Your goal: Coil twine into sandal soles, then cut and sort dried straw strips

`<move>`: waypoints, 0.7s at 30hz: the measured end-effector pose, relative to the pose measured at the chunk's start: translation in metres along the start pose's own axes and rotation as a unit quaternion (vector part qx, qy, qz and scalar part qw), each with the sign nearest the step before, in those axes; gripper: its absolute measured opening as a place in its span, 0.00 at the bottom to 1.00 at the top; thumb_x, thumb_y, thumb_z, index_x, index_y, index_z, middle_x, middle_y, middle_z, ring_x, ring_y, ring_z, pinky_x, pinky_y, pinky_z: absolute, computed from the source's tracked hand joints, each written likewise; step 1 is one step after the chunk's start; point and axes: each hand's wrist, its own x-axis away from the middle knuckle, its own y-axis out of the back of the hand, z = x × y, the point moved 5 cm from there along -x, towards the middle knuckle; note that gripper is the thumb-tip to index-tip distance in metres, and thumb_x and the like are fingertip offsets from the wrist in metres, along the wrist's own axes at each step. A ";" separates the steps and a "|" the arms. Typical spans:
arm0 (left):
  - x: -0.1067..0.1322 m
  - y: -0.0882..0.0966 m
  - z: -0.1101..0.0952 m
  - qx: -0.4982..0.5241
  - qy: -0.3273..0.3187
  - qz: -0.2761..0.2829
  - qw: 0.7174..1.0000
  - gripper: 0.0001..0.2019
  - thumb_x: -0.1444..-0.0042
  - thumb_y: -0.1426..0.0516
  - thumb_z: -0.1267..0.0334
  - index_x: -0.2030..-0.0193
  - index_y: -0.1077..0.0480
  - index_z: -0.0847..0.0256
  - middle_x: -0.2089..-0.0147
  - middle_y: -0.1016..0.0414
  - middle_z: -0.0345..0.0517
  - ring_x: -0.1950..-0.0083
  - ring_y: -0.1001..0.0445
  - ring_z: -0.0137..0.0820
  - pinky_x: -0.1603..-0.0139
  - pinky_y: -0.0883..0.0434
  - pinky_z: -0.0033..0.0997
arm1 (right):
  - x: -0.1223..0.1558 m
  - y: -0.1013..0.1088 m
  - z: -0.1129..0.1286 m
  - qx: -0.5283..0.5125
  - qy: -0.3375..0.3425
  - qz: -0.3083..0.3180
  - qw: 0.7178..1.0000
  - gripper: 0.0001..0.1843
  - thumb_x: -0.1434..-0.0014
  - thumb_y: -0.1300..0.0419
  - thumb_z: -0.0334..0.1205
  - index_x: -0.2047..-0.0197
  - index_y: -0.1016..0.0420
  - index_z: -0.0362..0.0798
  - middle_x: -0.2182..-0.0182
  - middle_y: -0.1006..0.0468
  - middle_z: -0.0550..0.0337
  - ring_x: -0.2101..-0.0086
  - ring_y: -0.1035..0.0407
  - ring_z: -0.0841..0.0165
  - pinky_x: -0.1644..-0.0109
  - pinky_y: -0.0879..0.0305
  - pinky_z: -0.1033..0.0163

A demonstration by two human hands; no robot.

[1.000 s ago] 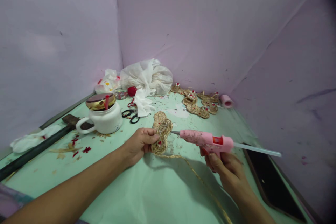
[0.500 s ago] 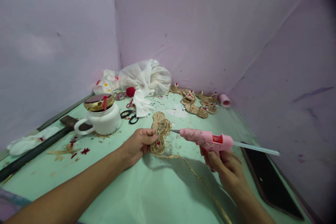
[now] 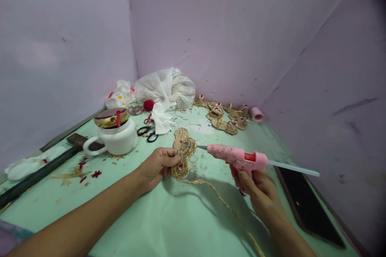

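Between the thumb and fingers of my left hand [image 3: 159, 168] is a coiled rope piece [image 3: 181, 146] with rounded lobes and small red spots. A braided rope tail [image 3: 221, 200] trails from its lower end across the table toward me. My right hand [image 3: 256, 188] is wrapped round the handle of a pink glue gun [image 3: 238, 156]. The gun's metal nozzle [image 3: 202, 147] is at the right edge of the rope piece; whether it touches, I cannot tell. A clear glue stick [image 3: 295, 167] sticks out of the gun's back.
A white mug [image 3: 117, 138] with a gold-rimmed lid stands left, beside a hammer [image 3: 60, 164]. Black scissors [image 3: 152, 135], red yarn [image 3: 148, 105] and a white plastic bag [image 3: 165, 88] lie behind. Finished-looking rope pieces [image 3: 223, 122] lie by the wall; a dark phone-like slab [image 3: 307, 204] is at right.
The view has shifted slightly. My left hand still holds the rope piece, and the glue gun's nozzle stays at its right edge, a touch higher on it.
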 end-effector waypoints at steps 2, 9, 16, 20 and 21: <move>0.000 -0.001 -0.001 0.001 0.002 0.000 1.000 0.12 0.61 0.35 0.62 0.73 0.27 0.69 0.75 0.27 0.47 0.74 0.30 0.26 0.69 0.35 0.25 | 0.000 -0.001 0.001 -0.007 -0.005 0.004 1.000 0.22 0.47 0.47 0.56 0.73 0.29 0.44 0.81 0.35 0.60 0.80 0.43 0.72 0.80 0.47 0.67; 0.001 -0.002 -0.002 -0.002 0.009 -0.005 1.000 0.12 0.63 0.34 0.62 0.76 0.29 0.69 0.78 0.29 0.44 0.76 0.32 0.24 0.72 0.36 0.24 | -0.013 0.003 -0.008 -0.054 -0.122 -0.060 0.989 0.21 0.50 0.43 0.57 0.74 0.31 0.44 0.86 0.35 0.64 0.85 0.45 0.75 0.83 0.48 0.69; 0.001 -0.001 0.000 -0.011 0.021 -0.028 0.999 0.12 0.65 0.33 0.63 0.76 0.28 0.69 0.77 0.27 0.44 0.77 0.31 0.24 0.72 0.35 0.23 | -0.045 0.021 -0.048 -0.092 -0.274 -0.133 0.948 0.14 0.59 0.36 0.48 0.77 0.29 0.44 0.84 0.30 0.61 0.82 0.35 0.70 0.77 0.36 0.64; 0.002 -0.001 -0.002 0.006 0.017 -0.031 0.999 0.13 0.66 0.33 0.64 0.73 0.27 0.69 0.76 0.26 0.44 0.75 0.30 0.24 0.70 0.34 0.23 | -0.055 0.039 -0.014 0.223 -0.195 -0.133 0.946 0.12 0.58 0.37 0.49 0.79 0.26 0.47 0.83 0.28 0.55 0.74 0.31 0.59 0.75 0.40 0.62; 0.002 -0.002 -0.002 0.009 0.016 -0.031 0.999 0.13 0.66 0.33 0.64 0.72 0.27 0.69 0.75 0.26 0.44 0.75 0.30 0.24 0.70 0.33 0.23 | -0.054 0.041 0.001 0.280 -0.146 -0.156 0.936 0.14 0.57 0.39 0.50 0.76 0.24 0.47 0.80 0.26 0.52 0.69 0.30 0.56 0.73 0.40 0.61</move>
